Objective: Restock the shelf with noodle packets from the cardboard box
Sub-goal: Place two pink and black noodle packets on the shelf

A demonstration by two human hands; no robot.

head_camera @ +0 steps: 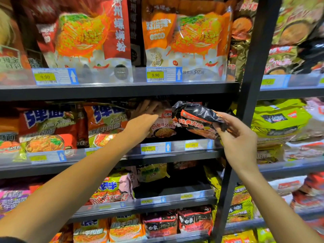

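Observation:
My right hand (236, 135) grips a black and red noodle packet (196, 120) by its right end and holds it tilted at the mouth of the second shelf (175, 155). My left hand (145, 118) reaches into the same shelf, its fingers closed on the top of a white and pink noodle packet (163, 130) that stands just left of the black one. The two packets touch. The cardboard box is not in view.
Orange beef noodle packets (105, 127) fill the shelf left of my left hand. Big red and orange bags (189, 41) stand on the shelf above. A black upright post (249, 85) separates a right bay with green packets (280, 123). Lower shelves hold more packets and a dark gap (175, 186).

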